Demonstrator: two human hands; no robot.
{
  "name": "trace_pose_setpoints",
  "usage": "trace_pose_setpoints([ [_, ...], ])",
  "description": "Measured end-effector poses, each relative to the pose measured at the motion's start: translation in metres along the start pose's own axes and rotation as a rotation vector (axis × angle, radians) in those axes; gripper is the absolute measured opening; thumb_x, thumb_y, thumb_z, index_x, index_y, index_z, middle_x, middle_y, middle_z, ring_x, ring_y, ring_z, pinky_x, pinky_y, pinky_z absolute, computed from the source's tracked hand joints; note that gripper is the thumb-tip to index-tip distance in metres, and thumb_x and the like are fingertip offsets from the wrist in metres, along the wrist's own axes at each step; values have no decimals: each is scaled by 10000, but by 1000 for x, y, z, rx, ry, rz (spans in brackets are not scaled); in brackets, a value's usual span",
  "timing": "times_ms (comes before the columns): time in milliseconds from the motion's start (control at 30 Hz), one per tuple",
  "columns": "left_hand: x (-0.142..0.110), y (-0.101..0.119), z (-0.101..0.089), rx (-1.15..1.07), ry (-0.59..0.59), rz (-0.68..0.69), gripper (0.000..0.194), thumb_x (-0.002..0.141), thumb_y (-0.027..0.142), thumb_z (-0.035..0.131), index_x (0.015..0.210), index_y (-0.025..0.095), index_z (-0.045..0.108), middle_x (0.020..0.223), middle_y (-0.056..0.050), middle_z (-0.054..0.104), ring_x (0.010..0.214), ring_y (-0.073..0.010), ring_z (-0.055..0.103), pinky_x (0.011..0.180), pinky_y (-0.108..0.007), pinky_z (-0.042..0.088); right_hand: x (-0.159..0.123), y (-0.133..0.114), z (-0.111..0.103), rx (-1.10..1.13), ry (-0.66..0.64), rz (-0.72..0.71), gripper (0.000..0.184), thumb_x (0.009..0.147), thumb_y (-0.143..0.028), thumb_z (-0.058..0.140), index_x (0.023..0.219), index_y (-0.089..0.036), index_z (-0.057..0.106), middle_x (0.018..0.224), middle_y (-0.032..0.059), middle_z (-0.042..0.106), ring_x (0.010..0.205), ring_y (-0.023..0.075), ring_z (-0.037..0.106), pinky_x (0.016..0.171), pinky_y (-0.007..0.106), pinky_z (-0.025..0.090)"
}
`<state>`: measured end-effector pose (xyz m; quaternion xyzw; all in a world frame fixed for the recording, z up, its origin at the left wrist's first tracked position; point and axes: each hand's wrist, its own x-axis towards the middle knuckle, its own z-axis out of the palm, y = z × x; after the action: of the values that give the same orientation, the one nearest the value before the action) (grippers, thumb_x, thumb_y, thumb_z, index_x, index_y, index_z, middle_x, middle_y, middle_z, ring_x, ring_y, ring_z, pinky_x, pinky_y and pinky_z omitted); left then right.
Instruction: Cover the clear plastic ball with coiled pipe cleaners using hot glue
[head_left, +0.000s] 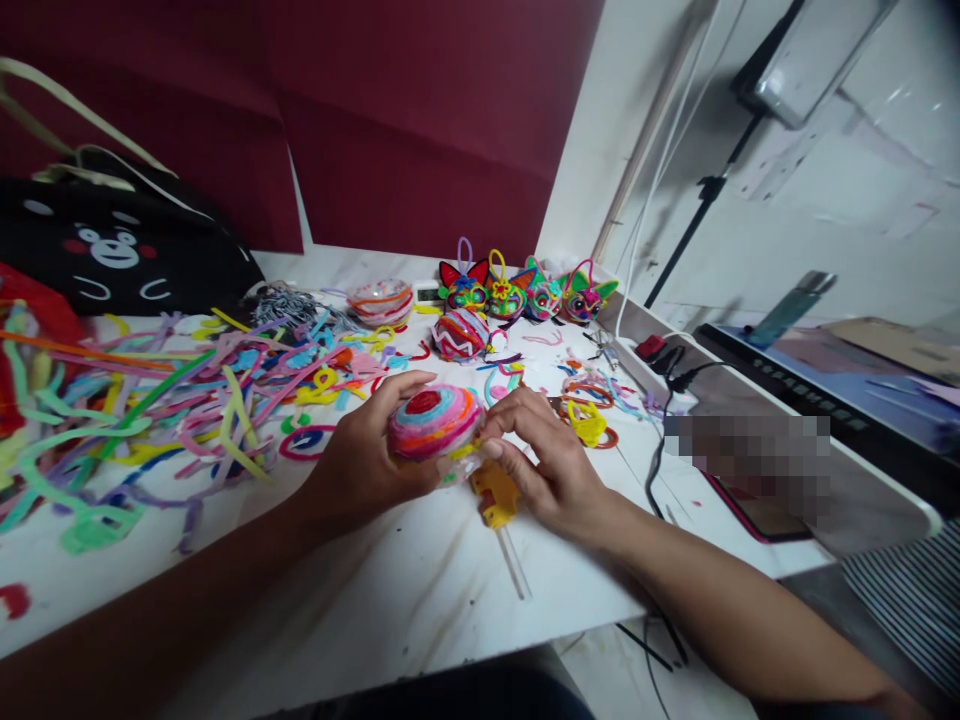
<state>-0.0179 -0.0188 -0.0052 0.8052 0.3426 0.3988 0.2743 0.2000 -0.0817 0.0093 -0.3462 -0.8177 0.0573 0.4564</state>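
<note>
My left hand (375, 450) is wrapped round a ball (435, 420) covered in coiled pipe cleaners, with a red centre and bands of blue, pink and orange. At the ball's right edge, my right hand (551, 450) pinches a short yellow pipe cleaner (463, 450) between thumb and forefinger. Some clear surface shows on the ball's underside. Below my right fingers lies a yellow glue gun (496, 498), partly hidden, and a clear glue stick (514, 565) sticks out of it toward me.
Loose pipe cleaners (180, 400) are heaped at left. Behind are another striped ball (461, 335), a striped half-shell (381, 302) and several cat-faced ornaments (506, 295). A black bag (112, 250) stands back left. At right are a phone (765, 510), a cable (654, 470) and a bin (847, 480).
</note>
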Motion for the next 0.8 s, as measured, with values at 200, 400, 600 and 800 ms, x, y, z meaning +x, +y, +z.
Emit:
trace_pose_setpoints([
  [200, 2, 5, -1, 8, 30, -69, 754, 675, 437, 764, 1326, 176, 488, 1320, -164, 626, 1240, -343, 610, 960, -419, 545, -1, 1, 2, -137, 51, -54, 92, 996, -174, 516, 983, -162, 606, 905, 79, 642, 877, 208, 567, 811, 391, 417],
  [400, 1, 5, 1, 66, 58, -41, 727, 662, 408, 757, 1308, 191, 502, 1308, -143, 636, 1190, -330, 642, 954, -422, 547, 1, -5, -3, -494, 58, -269, 127, 954, -220, 612, 1002, -107, 645, 889, 106, 658, 857, 236, 565, 790, 421, 410],
  [600, 1, 5, 2, 95, 63, -42, 721, 674, 418, 743, 1317, 199, 503, 1309, -135, 638, 1178, -326, 649, 940, -410, 555, 2, -7, -7, -716, 25, -346, 34, 918, -130, 635, 894, -125, 659, 811, 59, 694, 834, 229, 584, 852, 445, 403],
  [800, -2, 2, 5, 132, 87, 15, 705, 682, 367, 714, 1336, 202, 507, 1309, -96, 631, 1193, -303, 636, 1023, -380, 510, 1, -11, -2, -767, 37, -322, 121, 912, -132, 612, 806, -116, 670, 753, 72, 678, 747, 221, 541, 744, 415, 368],
])
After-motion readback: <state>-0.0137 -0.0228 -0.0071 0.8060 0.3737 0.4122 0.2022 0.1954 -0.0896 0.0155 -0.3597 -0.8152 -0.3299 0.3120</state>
